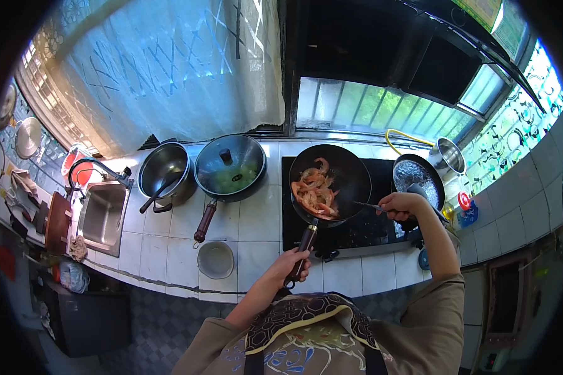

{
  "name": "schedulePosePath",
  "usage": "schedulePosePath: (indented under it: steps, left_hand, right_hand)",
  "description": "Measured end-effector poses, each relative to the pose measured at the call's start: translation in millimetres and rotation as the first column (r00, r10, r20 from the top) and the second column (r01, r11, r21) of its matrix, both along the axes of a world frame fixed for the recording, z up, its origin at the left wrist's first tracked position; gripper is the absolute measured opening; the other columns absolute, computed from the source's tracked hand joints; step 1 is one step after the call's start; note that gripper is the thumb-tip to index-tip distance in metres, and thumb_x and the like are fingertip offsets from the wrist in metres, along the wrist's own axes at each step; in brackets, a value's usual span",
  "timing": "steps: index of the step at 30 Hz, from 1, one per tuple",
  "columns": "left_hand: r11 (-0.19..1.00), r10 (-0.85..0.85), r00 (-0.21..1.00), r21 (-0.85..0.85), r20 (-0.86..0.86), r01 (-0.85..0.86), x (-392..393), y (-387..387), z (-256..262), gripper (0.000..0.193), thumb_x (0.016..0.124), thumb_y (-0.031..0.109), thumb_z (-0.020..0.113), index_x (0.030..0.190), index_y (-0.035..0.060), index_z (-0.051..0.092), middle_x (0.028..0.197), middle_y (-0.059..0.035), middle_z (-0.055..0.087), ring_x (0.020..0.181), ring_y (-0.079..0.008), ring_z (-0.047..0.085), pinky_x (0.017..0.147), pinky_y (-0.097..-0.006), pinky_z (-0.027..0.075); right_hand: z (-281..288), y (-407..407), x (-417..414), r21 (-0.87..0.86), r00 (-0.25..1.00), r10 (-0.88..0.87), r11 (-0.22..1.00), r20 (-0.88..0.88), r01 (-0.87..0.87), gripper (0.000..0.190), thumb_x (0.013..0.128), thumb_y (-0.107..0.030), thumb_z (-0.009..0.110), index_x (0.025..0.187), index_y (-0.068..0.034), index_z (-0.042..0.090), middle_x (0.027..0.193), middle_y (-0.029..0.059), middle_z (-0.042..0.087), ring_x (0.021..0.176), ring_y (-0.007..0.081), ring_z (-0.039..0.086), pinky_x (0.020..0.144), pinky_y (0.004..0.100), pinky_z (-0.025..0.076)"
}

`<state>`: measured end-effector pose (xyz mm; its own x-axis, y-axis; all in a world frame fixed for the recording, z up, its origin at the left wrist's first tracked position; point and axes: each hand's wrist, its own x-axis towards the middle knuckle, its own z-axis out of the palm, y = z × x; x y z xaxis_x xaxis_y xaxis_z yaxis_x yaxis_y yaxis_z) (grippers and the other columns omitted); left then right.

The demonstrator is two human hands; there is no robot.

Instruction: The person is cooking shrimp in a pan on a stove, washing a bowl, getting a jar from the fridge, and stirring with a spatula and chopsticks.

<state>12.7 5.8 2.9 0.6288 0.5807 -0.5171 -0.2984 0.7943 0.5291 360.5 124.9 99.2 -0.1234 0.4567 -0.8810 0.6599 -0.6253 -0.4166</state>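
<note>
A dark frying pan (352, 187) sits on the left part of a black glass cooktop (356, 239), with a heap of orange-pink shrimp (315, 192) towards its left side. My left hand (294, 266) is closed around the pan's brown handle, close to the counter's front edge. My right hand (399, 206) grips a slim metal utensil (367, 205) that reaches over the pan's right rim, to the right of the shrimp. The utensil's working end is hard to make out.
Left of the cooktop stand a glass-lidded pan (230, 164), a steel pot (165, 171) with a dark ladle, and a small bowl (216, 260). A steel sink (102, 218) lies further left. Another pan (417, 180), a metal container (448, 157) and bottles crowd the right side.
</note>
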Motion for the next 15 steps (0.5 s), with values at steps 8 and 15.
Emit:
schedulePosePath:
  steps: [8, 15]
  left_hand:
    - [1.000, 0.014, 1.000, -0.007, 0.025, -0.014, -0.3, 0.0, -2.4, 0.028, 0.088, 0.021, 0.051, 0.110, 0.0064, 0.042, 0.065, -0.0043, 0.050, 0.048, -0.0134, 0.051, 0.041, -0.0266, 0.041]
    - [1.000, 0.010, 1.000, -0.002, 0.027, -0.010, -1.3, 0.0, -0.6, 0.028, 0.088, 0.021, 0.051, 0.109, 0.0069, 0.042, 0.065, -0.0046, 0.050, 0.048, -0.0139, 0.050, 0.041, -0.0268, 0.041]
  right_hand:
    - [-19.6, -39.6, -9.6, 0.115, 0.951, -0.182, 0.970, -0.248, 0.216, 0.015, 0.091, -0.017, 0.042, 0.093, -0.003, 0.049, 0.056, -0.0019, 0.040, 0.037, 0.0033, 0.029, 0.031, 0.0193, 0.020]
    - [25.0, -75.0, -17.6, 0.438, 0.980, -0.187, 0.877, -0.069, 0.198, 0.014, 0.088, -0.016, 0.046, 0.091, -0.003, 0.051, 0.056, 0.0018, 0.043, 0.037, 0.0085, 0.035, 0.033, 0.0229, 0.026]
